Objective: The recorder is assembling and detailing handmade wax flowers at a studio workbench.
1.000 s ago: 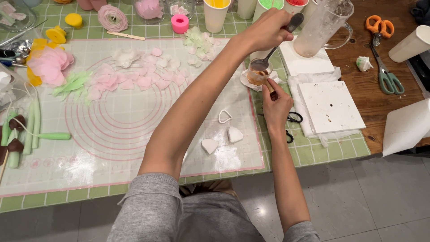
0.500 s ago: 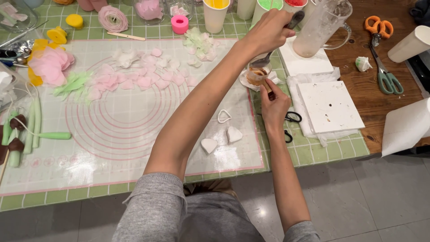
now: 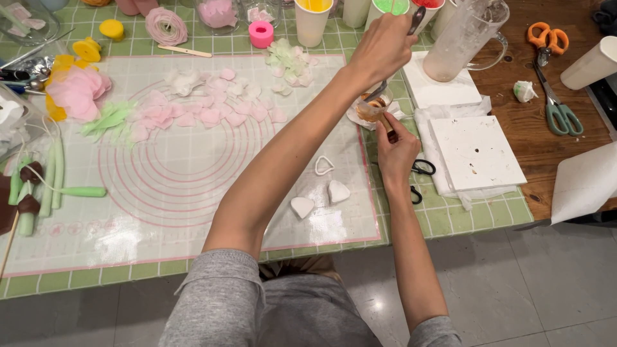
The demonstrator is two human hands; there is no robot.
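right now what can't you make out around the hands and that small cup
- Small clear cup: head view; its contents are too small to tell and partly covered by the left hand.
- Spoon: only the handle top shows above the left hand; the rest is hidden or blurred.
- Thin tool under the right hand: fingers hide most of it.
- Black scissors: partly behind the right wrist.
- Paint cups: cut off by the top edge.

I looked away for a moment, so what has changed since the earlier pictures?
Very little. The left hand still holds the spoon over the small glass cup, tipped slightly differently. The right hand stays at the cup's side. The petals and white hearts lie unmoved.
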